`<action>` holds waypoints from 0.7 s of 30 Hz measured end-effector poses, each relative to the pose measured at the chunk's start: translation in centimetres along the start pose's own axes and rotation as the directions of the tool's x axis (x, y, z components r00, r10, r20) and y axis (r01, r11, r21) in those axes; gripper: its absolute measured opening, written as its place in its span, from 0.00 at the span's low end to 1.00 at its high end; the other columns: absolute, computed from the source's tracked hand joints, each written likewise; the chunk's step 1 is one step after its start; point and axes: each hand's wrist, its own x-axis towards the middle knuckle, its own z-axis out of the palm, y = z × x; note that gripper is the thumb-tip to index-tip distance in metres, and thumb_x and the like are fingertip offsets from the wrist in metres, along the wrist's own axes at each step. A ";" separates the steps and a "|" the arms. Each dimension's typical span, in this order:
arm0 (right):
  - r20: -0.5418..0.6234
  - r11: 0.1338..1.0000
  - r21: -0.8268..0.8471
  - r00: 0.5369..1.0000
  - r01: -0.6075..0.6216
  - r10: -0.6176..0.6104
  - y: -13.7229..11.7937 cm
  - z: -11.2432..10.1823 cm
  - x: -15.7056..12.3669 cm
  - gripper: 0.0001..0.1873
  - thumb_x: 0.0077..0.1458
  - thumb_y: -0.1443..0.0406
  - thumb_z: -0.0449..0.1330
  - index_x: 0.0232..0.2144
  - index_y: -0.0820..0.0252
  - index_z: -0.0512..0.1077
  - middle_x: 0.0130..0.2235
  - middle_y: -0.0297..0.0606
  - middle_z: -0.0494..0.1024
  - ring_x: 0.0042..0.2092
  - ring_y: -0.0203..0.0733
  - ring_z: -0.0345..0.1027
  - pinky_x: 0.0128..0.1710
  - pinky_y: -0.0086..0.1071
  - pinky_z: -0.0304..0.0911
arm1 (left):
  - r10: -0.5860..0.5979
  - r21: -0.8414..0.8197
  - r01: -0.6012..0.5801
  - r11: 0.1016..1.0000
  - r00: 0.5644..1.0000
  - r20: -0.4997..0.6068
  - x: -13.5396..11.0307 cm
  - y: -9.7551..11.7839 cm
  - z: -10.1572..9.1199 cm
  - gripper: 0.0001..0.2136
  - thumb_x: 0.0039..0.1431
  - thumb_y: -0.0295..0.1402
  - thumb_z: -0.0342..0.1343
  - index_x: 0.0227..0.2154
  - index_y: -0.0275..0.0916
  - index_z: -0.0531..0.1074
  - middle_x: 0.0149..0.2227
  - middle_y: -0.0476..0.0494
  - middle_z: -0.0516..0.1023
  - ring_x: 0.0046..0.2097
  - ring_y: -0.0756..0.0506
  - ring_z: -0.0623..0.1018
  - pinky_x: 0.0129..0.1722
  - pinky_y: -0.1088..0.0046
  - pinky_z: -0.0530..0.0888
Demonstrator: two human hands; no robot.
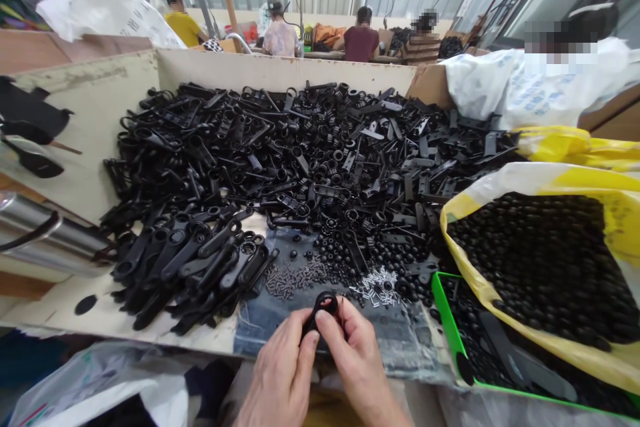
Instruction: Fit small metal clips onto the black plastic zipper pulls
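Note:
Over the front edge of the bench, my left hand (pixel 286 363) is closed round the body of a black plastic part with a ring-shaped end (pixel 327 301). My right hand (pixel 356 353) pinches the same part at its ring, thumb pressed against it; whatever else its fingertips hold is too small to make out. A dark blue cloth (pixel 400 328) lies beneath and beyond both hands. On it are a heap of small grey screws (pixel 295 277), bright metal pins (pixel 377 287) and black beads (pixel 345 257). Left of them, long black handle-like parts (pixel 190 260) lie piled together.
A large mound of loose black plastic parts (pixel 280 140) fills the walled bench (pixel 280 67). At right stand a yellow-and-white bag (pixel 460 227) of black balls and a green tray (pixel 447 320). A steel flask (pixel 45 233) is at left. Several people sit beyond.

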 end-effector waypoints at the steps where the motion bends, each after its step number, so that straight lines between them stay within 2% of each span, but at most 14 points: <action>1: -0.009 1.000 0.005 1.000 0.008 -0.008 0.1 0.1 -0.2 0.22 0.64 0.47 0.60 0.30 0.58 0.68 0.29 0.30 0.65 0.32 0.37 0.56 0.32 0.28 0.59 | -0.005 -0.019 0.005 1.000 1.000 -0.012 0.0 0.1 0.1 0.08 0.63 0.38 0.63 0.43 0.48 0.83 0.47 0.41 0.86 0.48 0.36 0.81 0.52 0.68 0.72; 4: -0.035 0.999 -0.007 0.999 0.038 -0.039 0.7 0.2 -0.5 0.21 0.65 0.48 0.59 0.30 0.57 0.68 0.29 0.30 0.64 0.31 0.37 0.56 0.30 0.27 0.59 | -0.043 -0.056 0.042 0.998 0.999 -0.021 0.0 0.0 0.4 0.08 0.62 0.40 0.65 0.42 0.48 0.83 0.47 0.39 0.85 0.50 0.34 0.79 0.55 0.66 0.71; 8: -0.097 0.989 -0.100 0.988 0.111 -0.121 1.1 0.1 -0.7 0.19 0.67 0.50 0.57 0.30 0.57 0.67 0.28 0.30 0.65 0.30 0.37 0.57 0.30 0.27 0.60 | -0.074 -0.062 0.074 0.995 0.997 0.008 0.0 -0.6 0.6 0.09 0.63 0.43 0.63 0.41 0.46 0.82 0.45 0.38 0.85 0.49 0.34 0.80 0.52 0.65 0.72; 11: -0.090 0.980 -0.133 0.983 0.149 -0.161 1.2 0.1 -0.8 0.19 0.67 0.51 0.56 0.30 0.57 0.67 0.28 0.30 0.66 0.30 0.37 0.58 0.30 0.27 0.61 | -0.085 -0.017 0.085 0.996 0.996 -0.025 -0.2 -1.6 0.4 0.11 0.61 0.41 0.66 0.45 0.48 0.81 0.51 0.40 0.84 0.55 0.33 0.78 0.59 0.64 0.70; 13: -0.088 0.985 -0.108 0.985 0.137 -0.147 1.3 0.2 -0.9 0.19 0.67 0.50 0.56 0.29 0.57 0.66 0.28 0.30 0.65 0.30 0.37 0.58 0.30 0.27 0.61 | -0.108 -0.082 0.103 0.991 0.993 -0.051 -0.3 -2.3 0.3 0.13 0.58 0.38 0.68 0.46 0.48 0.81 0.53 0.40 0.83 0.59 0.33 0.76 0.60 0.65 0.70; 16: -0.123 0.994 -0.046 0.987 0.095 -0.100 1.8 0.5 -0.7 0.21 0.66 0.48 0.56 0.30 0.57 0.66 0.28 0.30 0.65 0.31 0.37 0.57 0.31 0.27 0.61 | -0.143 -0.225 0.129 0.966 0.989 -0.049 -0.2 -2.9 0.5 0.13 0.56 0.36 0.69 0.45 0.46 0.81 0.52 0.39 0.84 0.60 0.33 0.76 0.54 0.68 0.75; 18: -0.122 0.998 0.004 0.991 0.063 -0.062 1.8 0.5 -0.4 0.22 0.65 0.47 0.58 0.30 0.57 0.67 0.29 0.30 0.64 0.31 0.37 0.57 0.31 0.27 0.62 | -0.154 -0.243 0.143 0.960 0.988 -0.027 0.0 -3.0 0.8 0.12 0.57 0.36 0.69 0.44 0.46 0.81 0.50 0.40 0.84 0.58 0.33 0.77 0.51 0.69 0.76; 21: -0.004 0.993 0.114 1.000 -0.015 0.015 1.1 0.1 0.1 0.22 0.60 0.45 0.64 0.34 0.58 0.71 0.31 0.31 0.68 0.32 0.37 0.59 0.31 0.28 0.63 | -0.139 -0.253 0.134 0.958 0.990 -0.002 0.1 -3.1 0.7 0.10 0.59 0.38 0.67 0.44 0.46 0.81 0.48 0.39 0.85 0.57 0.33 0.78 0.50 0.68 0.78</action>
